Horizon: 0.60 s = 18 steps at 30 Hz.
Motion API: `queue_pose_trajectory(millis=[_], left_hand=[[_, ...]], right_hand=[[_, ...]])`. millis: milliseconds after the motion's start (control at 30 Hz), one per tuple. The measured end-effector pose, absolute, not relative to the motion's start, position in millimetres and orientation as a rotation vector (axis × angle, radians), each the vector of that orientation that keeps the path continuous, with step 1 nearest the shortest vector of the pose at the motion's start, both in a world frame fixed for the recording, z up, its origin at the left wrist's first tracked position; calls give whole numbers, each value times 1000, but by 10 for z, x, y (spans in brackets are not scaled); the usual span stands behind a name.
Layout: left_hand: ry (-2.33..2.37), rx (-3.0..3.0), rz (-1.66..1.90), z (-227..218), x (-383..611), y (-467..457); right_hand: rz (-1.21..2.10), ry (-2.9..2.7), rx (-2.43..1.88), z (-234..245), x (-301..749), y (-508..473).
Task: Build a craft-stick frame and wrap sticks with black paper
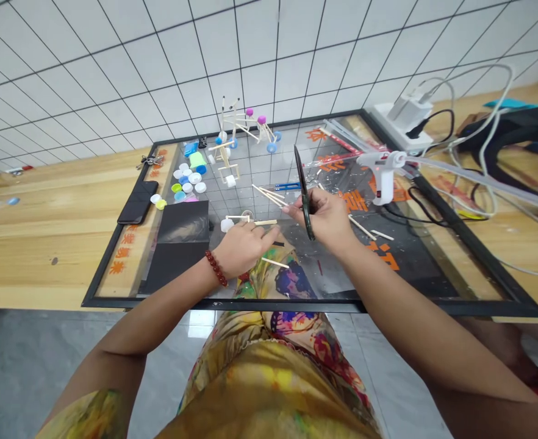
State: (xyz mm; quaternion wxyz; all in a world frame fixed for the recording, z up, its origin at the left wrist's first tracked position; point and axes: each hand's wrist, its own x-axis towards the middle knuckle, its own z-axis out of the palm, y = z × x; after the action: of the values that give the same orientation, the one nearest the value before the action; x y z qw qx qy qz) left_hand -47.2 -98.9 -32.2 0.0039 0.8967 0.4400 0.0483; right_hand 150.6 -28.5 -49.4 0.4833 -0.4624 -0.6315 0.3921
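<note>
Panel (410, 306) laid on surface (44, 244), wall (255, 36) behind. Phone (138, 202) placed on panel's left edge, keys (150, 161) set behind it. Bottle caps (194, 177) scattered right of phone, card (182, 222) laid before them. Stick models (261, 120) stood at back, near wall. Loose sticks (269, 196) strewn across middle. Glue gun (381, 177) positioned at right, power strip (399, 131) behind it.

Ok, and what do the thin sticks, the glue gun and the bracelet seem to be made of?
Thin sticks: probably bare wood, given their pale tan colour and dull surface.
Glue gun: likely hard plastic; its white body looks smooth and moulded.
Bracelet: shiny, dark red round beads; could be stone, glass or polished wood.
</note>
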Motion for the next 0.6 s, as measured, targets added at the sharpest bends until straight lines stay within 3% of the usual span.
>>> queue_pose_trajectory(millis=[133,200,333,600], left_hand=[[1285,1879,769,-294,-468,-865],[1110,1356,880,-254,-464,-786],[944,901,868,-193,-427,-682],[960,783,722,-226,-372,-676]], right_hand=[[1096,-1490,-1067,-409,1545,-297],[1173,-1461,-1026,-378,1563,-307],[1304,-1438,-964,-366,1566,-320],[1189,-1357,-972,-450,1525,-283]])
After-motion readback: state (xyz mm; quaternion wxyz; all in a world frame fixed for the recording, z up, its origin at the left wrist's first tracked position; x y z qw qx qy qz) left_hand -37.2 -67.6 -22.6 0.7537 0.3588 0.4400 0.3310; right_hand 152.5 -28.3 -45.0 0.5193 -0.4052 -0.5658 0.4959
